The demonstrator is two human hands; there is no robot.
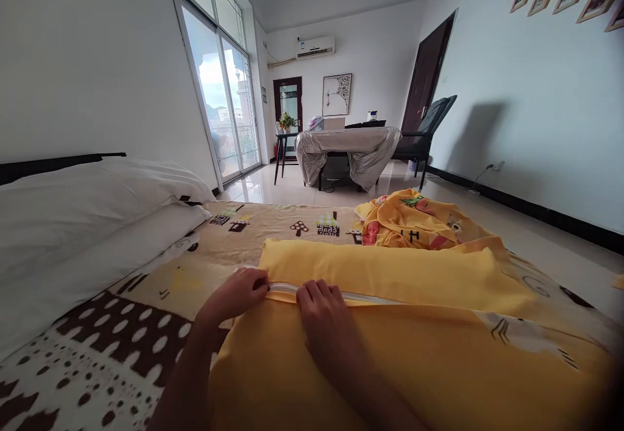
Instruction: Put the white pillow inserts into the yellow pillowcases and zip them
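A plump yellow pillow cover [419, 353] lies on the bed in front of me, with a white zipper [283, 287] running across it. My left hand [242, 296] is closed, its thumb and fingers pinching the cover at the zipper's left end. Just to the right, my right hand [322, 317] rests over the zipper with its fingers curled onto the fabric edge. The zipper's slider is not visible; the fingers may hide it. To the right of my hands, the zipper line continues under a fold of yellow cloth.
A crumpled yellow printed cloth [414, 220] lies beyond the cover. White pillows [97, 203] are stacked at the left on a patterned brown-and-beige bedsheet [273, 220]. Past the bed stand a covered table [348, 137], a black chair [431, 125] and a stool with a plant [286, 122].
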